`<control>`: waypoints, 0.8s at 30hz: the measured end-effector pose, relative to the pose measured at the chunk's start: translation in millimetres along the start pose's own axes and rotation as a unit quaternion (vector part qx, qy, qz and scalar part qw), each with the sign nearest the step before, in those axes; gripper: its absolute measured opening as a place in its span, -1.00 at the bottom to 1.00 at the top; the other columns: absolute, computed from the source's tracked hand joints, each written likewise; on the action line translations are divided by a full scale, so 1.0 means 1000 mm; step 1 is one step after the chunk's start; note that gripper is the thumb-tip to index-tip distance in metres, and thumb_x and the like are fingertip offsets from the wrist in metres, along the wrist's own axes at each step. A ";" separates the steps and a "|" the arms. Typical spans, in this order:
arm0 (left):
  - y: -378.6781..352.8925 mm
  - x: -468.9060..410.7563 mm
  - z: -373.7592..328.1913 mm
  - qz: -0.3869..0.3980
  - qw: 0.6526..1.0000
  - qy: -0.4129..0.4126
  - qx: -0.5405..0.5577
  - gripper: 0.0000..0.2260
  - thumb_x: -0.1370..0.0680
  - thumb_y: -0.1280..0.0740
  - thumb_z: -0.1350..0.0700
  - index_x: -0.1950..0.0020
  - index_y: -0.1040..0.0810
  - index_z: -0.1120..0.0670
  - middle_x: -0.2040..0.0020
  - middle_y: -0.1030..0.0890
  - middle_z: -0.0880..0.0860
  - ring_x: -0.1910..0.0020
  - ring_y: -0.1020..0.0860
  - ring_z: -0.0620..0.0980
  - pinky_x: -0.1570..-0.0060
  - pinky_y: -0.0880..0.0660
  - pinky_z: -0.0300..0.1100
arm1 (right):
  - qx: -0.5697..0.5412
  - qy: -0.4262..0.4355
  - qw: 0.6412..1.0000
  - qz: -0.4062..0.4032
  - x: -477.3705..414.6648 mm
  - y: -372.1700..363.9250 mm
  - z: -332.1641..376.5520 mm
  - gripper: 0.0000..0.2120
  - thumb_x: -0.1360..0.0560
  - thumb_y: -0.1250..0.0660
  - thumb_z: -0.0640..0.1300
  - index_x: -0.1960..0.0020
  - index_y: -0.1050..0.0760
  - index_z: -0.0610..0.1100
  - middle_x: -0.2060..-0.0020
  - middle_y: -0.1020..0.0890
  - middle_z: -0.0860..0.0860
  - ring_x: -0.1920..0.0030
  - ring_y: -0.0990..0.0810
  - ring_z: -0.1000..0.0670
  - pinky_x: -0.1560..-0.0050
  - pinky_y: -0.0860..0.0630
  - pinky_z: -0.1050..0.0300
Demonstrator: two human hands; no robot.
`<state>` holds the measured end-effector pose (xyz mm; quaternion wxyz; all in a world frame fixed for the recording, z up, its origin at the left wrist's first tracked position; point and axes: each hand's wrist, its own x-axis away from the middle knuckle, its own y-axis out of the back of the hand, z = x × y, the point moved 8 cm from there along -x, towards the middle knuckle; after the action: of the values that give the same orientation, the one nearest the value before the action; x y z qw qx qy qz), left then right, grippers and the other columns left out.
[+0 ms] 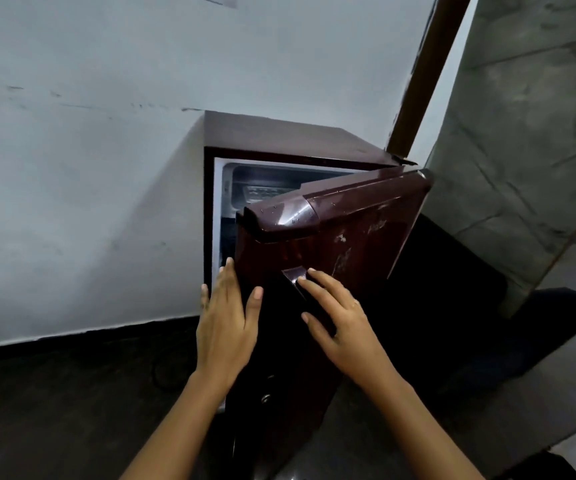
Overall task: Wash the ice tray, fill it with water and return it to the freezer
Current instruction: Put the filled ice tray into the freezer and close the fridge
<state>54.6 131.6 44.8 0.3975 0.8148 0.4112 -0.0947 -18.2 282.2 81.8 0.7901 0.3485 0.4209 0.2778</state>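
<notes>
From the head camera, a small maroon fridge (290, 136) stands against a pale wall (89, 133), and its glossy door (342, 230) is swung partly open, hinged on the right side, its top edge and front scuffed with pale marks. Through the gap above the door, the white interior shows a freezer compartment (245, 178) at the top, and lying inside it is the ice tray (262, 194): a pale, translucent, frosty-looking tray with a grid of small cells, only partly visible because the door's top edge hides its lower right part. Whether the cells hold water or ice cannot be told. The left hand (226, 323) is held flat at the door's free edge, fingers straight and slightly spread, with the fingertips reaching toward the white frame of the opening and the thumb lying against the dark edge of the door; it grips nothing. The right hand (337, 313) rests on the door's front by the recessed handle (295, 273), fingers extended and loosely apart, two fingertips touching the handle's lip and the thumb stretched out below along the dark recess. Both forearms come up from the bottom of the view, bare. Dark floor (72, 410) runs beneath the wall's black skirting, and a grey stone slab (522, 133) rises to the right beside a brown wooden post (425, 71).
</notes>
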 end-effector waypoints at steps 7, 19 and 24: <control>0.002 -0.053 0.035 0.018 0.999 0.004 -0.032 -0.40 -0.59 0.04 -0.17 -0.53 0.18 0.03 -0.53 -0.12 0.08 -0.49 -0.15 0.01 -0.47 0.07 -0.02 | 0.046 0.022 0.998 0.018 -0.052 -0.036 0.004 -0.44 -0.53 -0.29 -0.06 -0.47 -0.18 0.10 -0.46 -0.15 0.23 -0.30 -0.42 0.08 -0.15 -0.22 0.26; -0.002 -0.131 0.083 0.037 0.998 0.047 -0.021 -0.45 -0.64 -0.07 0.06 -0.54 0.14 0.01 -0.46 -0.31 0.11 -0.42 -0.30 0.11 -0.46 0.01 0.12 | 0.061 -0.001 0.998 -0.007 -0.127 -0.073 0.006 -0.51 -0.55 -0.26 0.00 -0.45 -0.23 0.17 -0.46 -0.24 0.23 0.18 -0.61 0.12 0.08 -0.55 0.15; -0.006 -0.153 0.095 0.026 0.999 0.044 0.014 -0.47 -0.64 -0.08 0.08 -0.55 0.10 -0.01 -0.44 -0.34 0.10 -0.36 -0.38 0.16 -0.41 -0.15 0.19 | 0.075 -0.003 0.997 -0.028 -0.150 -0.085 0.005 -0.52 -0.55 -0.27 0.01 -0.44 -0.26 0.15 -0.44 -0.29 0.21 0.03 -0.64 0.07 0.18 -0.57 0.21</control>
<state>-32.3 -26.3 51.9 0.3698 0.8344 0.4051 -0.0543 -75.4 119.4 87.5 0.7703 0.3959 0.4477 0.2225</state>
